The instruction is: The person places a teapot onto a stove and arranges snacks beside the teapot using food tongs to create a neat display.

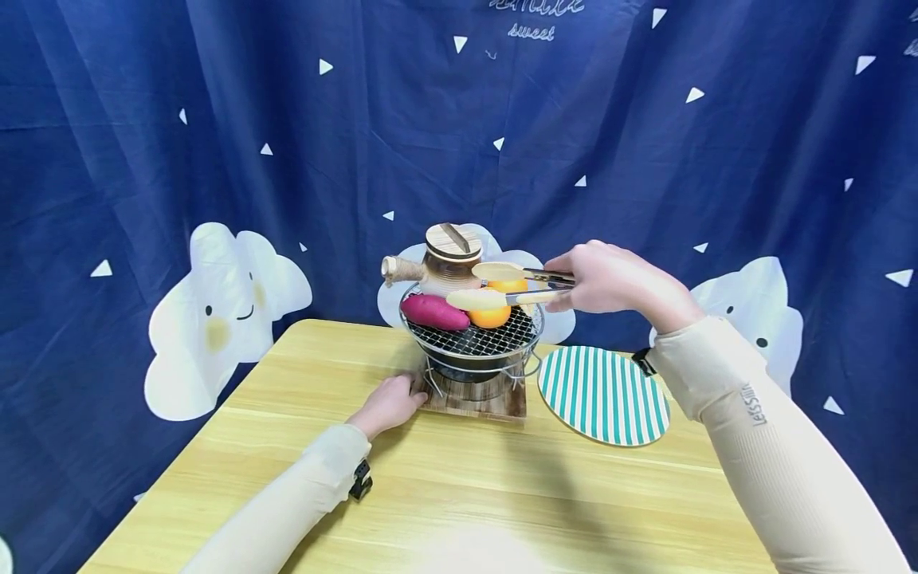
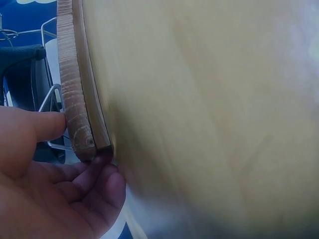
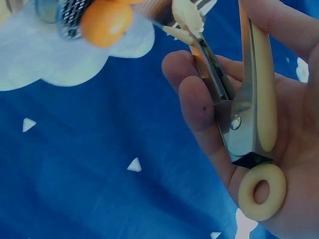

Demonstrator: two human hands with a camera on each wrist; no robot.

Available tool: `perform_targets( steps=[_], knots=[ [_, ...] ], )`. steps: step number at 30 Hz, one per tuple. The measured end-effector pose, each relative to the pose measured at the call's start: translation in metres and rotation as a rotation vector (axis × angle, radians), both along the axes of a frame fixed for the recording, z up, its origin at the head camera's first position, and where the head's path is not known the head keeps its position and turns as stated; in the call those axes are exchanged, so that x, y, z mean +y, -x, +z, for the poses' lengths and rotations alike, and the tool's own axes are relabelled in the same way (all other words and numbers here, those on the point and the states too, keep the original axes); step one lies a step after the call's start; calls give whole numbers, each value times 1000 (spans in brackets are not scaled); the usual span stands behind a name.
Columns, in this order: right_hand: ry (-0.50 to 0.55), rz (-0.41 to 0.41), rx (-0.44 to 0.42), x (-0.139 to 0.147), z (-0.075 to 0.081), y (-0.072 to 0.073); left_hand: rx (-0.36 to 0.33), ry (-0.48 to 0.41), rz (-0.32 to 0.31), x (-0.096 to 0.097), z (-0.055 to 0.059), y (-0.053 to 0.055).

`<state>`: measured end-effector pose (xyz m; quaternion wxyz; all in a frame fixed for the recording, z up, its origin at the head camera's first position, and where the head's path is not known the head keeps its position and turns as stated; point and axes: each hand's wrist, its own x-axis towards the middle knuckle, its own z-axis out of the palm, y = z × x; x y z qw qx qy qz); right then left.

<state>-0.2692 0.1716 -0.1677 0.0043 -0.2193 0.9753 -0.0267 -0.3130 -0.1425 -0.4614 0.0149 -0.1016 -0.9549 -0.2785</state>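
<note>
My right hand (image 1: 602,275) holds a pair of tongs (image 1: 476,300) over a small round grill (image 1: 495,341). The pale tips are spread and stand over two oranges, one orange (image 1: 489,320) in front and another orange (image 1: 508,285) behind it. Whether the tips touch either orange, I cannot tell. A purple sweet potato (image 1: 435,312) lies left of them on the wire mesh. Under the grill is a wooden board (image 1: 473,406). My left hand (image 1: 389,405) grips its left front corner; in the left wrist view the thumb and fingers are on opposite faces of the board (image 2: 75,99).
Behind the food stands a brown side-handled pot (image 1: 452,275) with a wooden lid (image 1: 453,241). A round green-striped mat (image 1: 604,395) lies right of the grill on the wooden table (image 1: 445,486). A blue curtain (image 1: 459,143) hangs at the back.
</note>
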Motion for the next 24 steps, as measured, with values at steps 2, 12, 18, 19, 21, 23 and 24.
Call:
perform_targets(
  steps=[2,12,18,19,21,23,24],
  knots=[
    [30,-28,-2,10,-2,-2,-3,4,2,0,0,0],
    [119,-120,14,57,-22,-8,0,13,-8,0,5,-3],
    [180,-148,-9,81,-36,-8,-1,19,-9,1,7,-5],
    [190,-152,-13,85,-39,-8,-3,19,-9,2,7,-5],
    [199,-157,-11,91,-42,-9,-4,21,-9,2,7,-6],
    [201,-166,-8,97,-46,-10,-6,18,-9,2,7,-7],
    [201,-170,-4,101,-47,-11,-8,16,-8,2,7,-7]
  ],
)
